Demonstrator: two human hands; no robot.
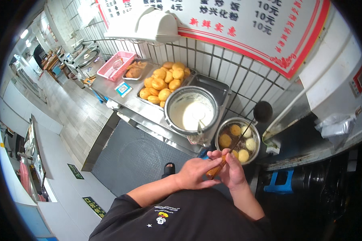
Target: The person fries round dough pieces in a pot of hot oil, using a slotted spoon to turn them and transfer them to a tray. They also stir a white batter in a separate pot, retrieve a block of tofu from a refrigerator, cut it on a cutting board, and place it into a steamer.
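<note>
Both of my hands are on the wooden handle [216, 168] of a long-handled ladle. My left hand [198, 173] is around the handle from the left, and my right hand [233, 171] grips it near the metal shaft. The ladle's dark round bowl [262, 111] is up at the right, beyond a round metal pan [258, 144]. In that pan several round cakes float in dark oil, some golden brown, others pale. Left of the pan stands a metal pot of white batter [196, 113] with a spoon handle leaning out. A tray behind it is heaped with golden fried cakes [159, 84].
A steel counter [144, 107] carries the pot, an empty dark tray [212, 85], a small tray of fried food [135, 70] and a pink plastic basket [116, 66]. A metal rack and a menu board stand behind. A blue stool [280, 182] is low at the right.
</note>
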